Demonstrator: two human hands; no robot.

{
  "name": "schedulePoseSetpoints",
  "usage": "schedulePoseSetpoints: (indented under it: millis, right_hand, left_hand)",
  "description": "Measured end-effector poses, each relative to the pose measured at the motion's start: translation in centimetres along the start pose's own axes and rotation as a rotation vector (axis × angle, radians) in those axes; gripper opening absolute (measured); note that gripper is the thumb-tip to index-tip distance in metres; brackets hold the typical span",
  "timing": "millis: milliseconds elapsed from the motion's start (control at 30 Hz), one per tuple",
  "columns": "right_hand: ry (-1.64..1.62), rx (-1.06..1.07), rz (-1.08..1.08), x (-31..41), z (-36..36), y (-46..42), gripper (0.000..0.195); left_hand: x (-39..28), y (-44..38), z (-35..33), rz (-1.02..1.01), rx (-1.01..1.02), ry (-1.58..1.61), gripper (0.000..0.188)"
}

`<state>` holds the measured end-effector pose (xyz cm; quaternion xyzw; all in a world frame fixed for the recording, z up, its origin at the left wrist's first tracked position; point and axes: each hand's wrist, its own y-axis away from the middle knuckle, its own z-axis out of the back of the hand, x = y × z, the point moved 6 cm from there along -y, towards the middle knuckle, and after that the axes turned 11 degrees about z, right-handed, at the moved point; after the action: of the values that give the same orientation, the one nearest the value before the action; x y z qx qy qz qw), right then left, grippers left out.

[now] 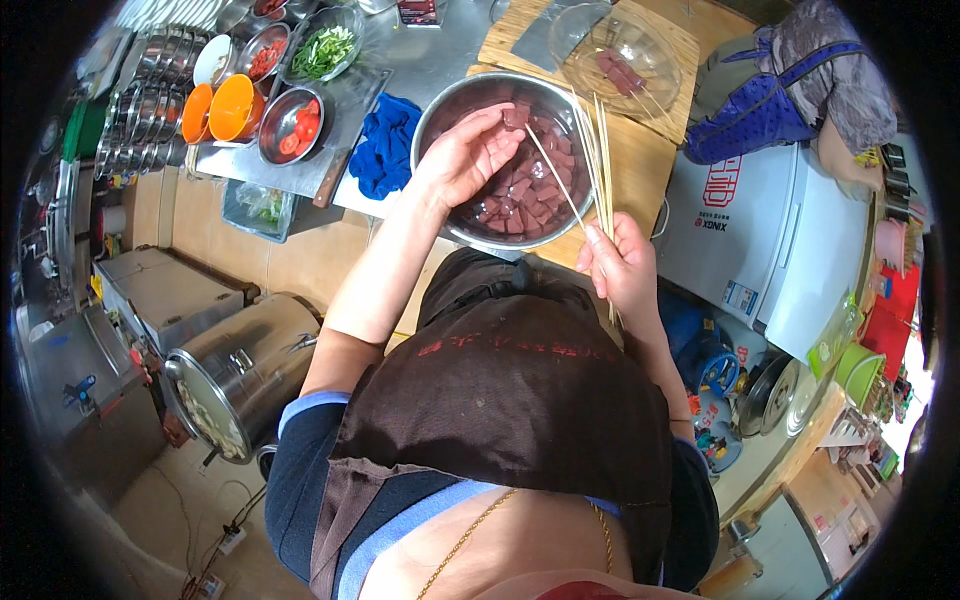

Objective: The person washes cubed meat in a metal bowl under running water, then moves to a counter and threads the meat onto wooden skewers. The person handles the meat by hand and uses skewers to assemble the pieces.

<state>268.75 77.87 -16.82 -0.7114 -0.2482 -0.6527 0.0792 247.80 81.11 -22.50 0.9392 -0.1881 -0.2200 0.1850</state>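
Observation:
A steel bowl (502, 241) in front of me holds many dark red cubes, which look like blood curd, in liquid. Over it, my left hand (474, 154) holds one dark red cube (517, 116) at its fingertips. My right hand (622, 259), at the bowl's right side, grips several bamboo skewers (602, 161). One skewer (555, 176) slants away from the bunch, its tip at the held cube; whether it has pierced the cube I cannot tell. Beyond the bowl, a clear glass bowl (566, 37) holds skewered dark red cubes (621, 73).
Left of the steel bowl lies a blue cloth (385, 146), near a knife (334, 176) and a small bowl of cut tomatoes (291, 135). Orange bowls (236, 109) and a bowl of chopped greens (324, 52) stand farther left. Another person (810, 82) is at the upper right, by a white freezer (739, 217).

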Motion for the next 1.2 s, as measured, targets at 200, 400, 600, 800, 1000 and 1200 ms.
schedulePoseSetpoints:
  millis: [200,400,600,800,1000,1200]
  right_hand:
    - [0.097,0.05,-0.001,0.3,-0.3,0.3,0.02]
    - [0.114,0.035,-0.018,0.5,-0.4,0.2,0.019]
    - [0.102,0.034,-0.047,0.3,-0.3,0.2,0.019]
    - [0.101,0.03,-0.053,0.2,-0.2,0.2,0.019]
    - [0.058,0.033,-0.024,0.0,-0.1,0.1,0.019]
    - [0.107,-0.073,-0.079,-1.4,2.0,0.4,0.019]
  left_hand:
    - [0.4,0.4,0.1,0.006,-0.067,0.14,0.019]
    - [0.7,0.8,-0.5,-0.003,-0.113,0.156,0.016]
    - [0.9,0.9,-0.7,-0.014,-0.124,0.134,0.015]
    - [0.7,1.5,-1.4,-0.063,-0.126,0.005,0.017]
    - [2.6,1.7,-1.5,-0.002,-0.113,-0.094,0.019]
    - [7.3,0.7,-2.4,0.309,-0.1,-0.297,0.02]
